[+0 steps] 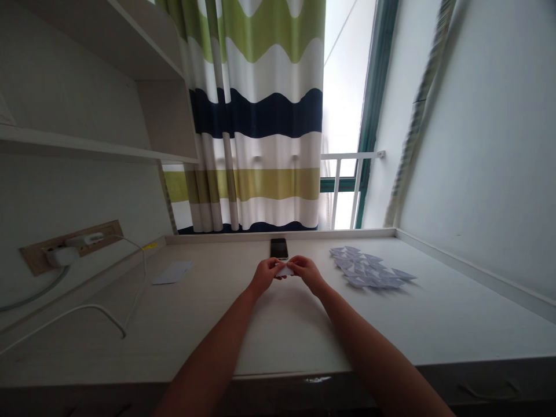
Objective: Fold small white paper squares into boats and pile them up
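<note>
Between my two hands is a small piece of white paper [285, 270], held above the middle of the desk. My left hand [266, 274] pinches its left side, and my right hand [305, 271] grips the right side with thumb and fingers. Fingers cover much of the paper, so its exact folds cannot be made out. Just beyond the hands lies a dark phone [278, 248]. To the right, a pile of folded paper triangles [369, 269] is spread on the desk. A small stack of flat white paper [172, 273] lies to the left.
The white desk [208, 336] has a raised edge along its back and right sides. White cables [145, 272] run from plugs in a wall socket [39, 255] across the left side. A shelf [95, 143] overhangs the left. A striped curtain [260, 116] hangs behind.
</note>
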`<state>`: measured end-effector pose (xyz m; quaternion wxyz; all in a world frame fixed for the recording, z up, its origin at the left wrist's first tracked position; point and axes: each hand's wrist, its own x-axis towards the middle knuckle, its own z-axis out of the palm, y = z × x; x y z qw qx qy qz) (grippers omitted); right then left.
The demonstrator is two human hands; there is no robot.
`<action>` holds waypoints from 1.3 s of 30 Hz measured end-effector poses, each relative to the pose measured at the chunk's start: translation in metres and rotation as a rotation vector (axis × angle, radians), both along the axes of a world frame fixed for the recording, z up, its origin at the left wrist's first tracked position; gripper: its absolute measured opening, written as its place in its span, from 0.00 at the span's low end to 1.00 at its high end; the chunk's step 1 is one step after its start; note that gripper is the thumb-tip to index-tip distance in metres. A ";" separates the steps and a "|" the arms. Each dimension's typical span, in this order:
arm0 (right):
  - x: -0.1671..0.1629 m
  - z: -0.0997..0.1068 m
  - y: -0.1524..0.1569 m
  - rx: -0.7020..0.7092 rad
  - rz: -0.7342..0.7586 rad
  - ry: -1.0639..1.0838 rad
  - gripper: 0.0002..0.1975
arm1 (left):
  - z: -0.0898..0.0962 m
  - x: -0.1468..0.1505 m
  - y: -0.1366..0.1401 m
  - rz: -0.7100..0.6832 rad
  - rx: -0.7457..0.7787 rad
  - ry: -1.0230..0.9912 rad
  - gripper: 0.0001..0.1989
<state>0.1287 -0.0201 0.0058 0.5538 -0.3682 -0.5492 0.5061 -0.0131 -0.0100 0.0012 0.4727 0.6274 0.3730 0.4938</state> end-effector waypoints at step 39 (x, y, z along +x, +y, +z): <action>0.003 0.005 -0.002 -0.010 -0.029 -0.018 0.11 | 0.000 -0.004 0.001 -0.026 -0.028 -0.050 0.19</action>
